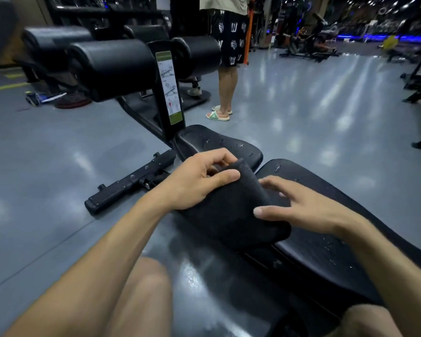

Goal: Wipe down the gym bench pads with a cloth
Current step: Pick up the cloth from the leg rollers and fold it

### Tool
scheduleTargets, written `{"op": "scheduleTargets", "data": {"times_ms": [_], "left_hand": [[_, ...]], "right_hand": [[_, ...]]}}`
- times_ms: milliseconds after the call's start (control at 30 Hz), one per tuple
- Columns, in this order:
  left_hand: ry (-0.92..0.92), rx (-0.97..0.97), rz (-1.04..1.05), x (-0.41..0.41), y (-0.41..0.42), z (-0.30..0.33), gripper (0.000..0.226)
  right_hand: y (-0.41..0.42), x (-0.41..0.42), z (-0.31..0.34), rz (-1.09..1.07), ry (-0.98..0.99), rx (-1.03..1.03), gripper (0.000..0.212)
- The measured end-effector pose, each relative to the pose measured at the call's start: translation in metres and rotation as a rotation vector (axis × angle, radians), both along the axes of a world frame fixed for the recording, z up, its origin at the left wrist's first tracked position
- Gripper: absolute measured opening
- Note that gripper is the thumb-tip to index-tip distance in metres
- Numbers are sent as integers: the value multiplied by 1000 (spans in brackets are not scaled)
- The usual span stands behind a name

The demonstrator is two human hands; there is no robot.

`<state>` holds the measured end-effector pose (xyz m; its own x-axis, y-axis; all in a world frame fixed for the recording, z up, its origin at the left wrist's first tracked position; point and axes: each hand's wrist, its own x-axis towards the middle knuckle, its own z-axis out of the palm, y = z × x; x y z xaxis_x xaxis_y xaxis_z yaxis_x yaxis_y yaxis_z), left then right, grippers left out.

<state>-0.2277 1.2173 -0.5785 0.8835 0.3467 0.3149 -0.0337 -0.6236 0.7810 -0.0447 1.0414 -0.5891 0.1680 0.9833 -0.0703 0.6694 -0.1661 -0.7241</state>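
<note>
A black folded cloth (231, 210) lies across the gap between the small black seat pad (212, 142) and the long black back pad (326, 251), both speckled with water drops. My left hand (195, 181) pinches the cloth's far end between thumb and fingers. My right hand (301, 205) rests on the cloth's right side, thumb pressed on it and fingers spread over its edge. Black roller pads (112, 66) stand on the post at the bench's far end.
A person in patterned shorts and sandals (226, 69) stands on the grey floor just beyond the bench. The bench's floor bar (129, 183) lies to the left. Other gym machines (309, 47) line the back and right. My bare knees are at the bottom.
</note>
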Motion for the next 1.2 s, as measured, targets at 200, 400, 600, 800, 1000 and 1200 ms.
{"op": "scheduleTargets", "data": {"times_ms": [200,400,600,800,1000,1200], "left_hand": [[42,-32,-13,6,22,-25,12],[64,-90,-35,22,76,-79,11],[76,-73,-57,41,133,-94,14],[142,-127,-49,62,168,-95,34],[168,-116,-130,85,171,-96,18],[67,-157,-56,83,145,-98,16]], "right_hand": [[38,-23,-23,28,434,83,28],[99,-21,-69,-53,745,-184,22],[150,-11,-82,-171,800,-178,40],[157,3,-76,-360,909,-30,36],[137,17,-61,-553,1016,53,34],[122,9,-75,-561,1141,121,37]]}}
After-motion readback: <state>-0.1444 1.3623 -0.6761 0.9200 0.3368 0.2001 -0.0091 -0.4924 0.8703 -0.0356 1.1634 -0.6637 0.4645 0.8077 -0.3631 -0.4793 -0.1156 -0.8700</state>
